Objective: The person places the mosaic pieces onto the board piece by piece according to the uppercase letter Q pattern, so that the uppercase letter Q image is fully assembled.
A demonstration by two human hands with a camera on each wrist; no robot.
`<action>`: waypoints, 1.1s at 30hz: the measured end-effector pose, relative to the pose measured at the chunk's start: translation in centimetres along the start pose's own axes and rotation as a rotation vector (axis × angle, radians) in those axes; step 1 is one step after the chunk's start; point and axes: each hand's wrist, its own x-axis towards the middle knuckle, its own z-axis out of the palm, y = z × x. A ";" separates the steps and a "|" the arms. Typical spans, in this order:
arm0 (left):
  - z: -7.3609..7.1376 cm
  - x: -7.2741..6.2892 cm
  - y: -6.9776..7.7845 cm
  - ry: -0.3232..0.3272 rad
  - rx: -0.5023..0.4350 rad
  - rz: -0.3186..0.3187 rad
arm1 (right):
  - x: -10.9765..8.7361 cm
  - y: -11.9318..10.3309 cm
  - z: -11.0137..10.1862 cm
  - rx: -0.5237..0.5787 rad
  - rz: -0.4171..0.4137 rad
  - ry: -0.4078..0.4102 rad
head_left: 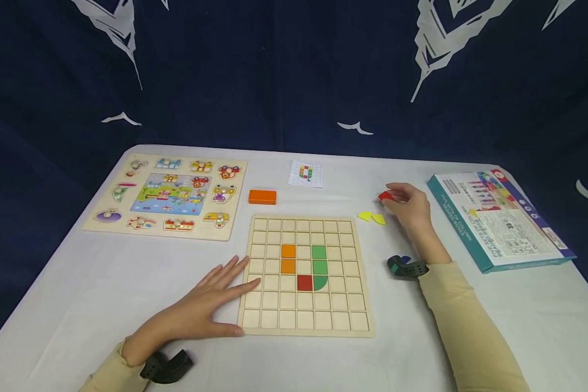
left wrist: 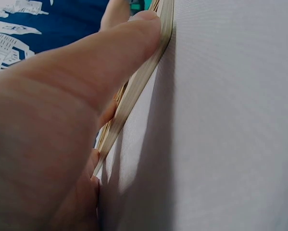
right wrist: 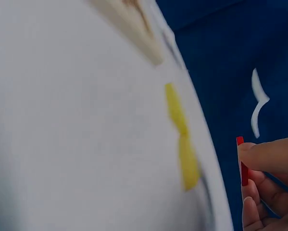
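A thin red tile (head_left: pixel 385 195) is pinched between the thumb and fingers of my right hand (head_left: pixel 411 209), above the cloth beyond two yellow pieces (head_left: pixel 378 219). In the right wrist view the red tile (right wrist: pixel 244 173) shows edge-on. My left hand (head_left: pixel 201 307) lies spread at the left side of a wooden grid board (head_left: pixel 267 316), fingertips over its edge. The left thumb (left wrist: pixel 134 36) touches the board's edge (left wrist: pixel 139 79) in the left wrist view. On the grid sit two orange squares (head_left: pixel 288 265), two green squares (head_left: pixel 319 267), a green rounded piece (head_left: pixel 319 282) and a red square (head_left: pixel 305 282).
Behind the board lie an orange block (head_left: pixel 262 197) and a pattern card (head_left: pixel 306 179) with a coloured figure. At the back left is a wooden peg puzzle (head_left: pixel 103 226). A teal-edged box (head_left: pixel 509 234) lies at the right, on the white tablecloth (head_left: pixel 68 316).
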 end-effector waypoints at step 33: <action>-0.3 0.1 0.1 -0.029 -0.008 -0.022 | -6.8 -6.8 7.1 0.256 -0.265 -0.579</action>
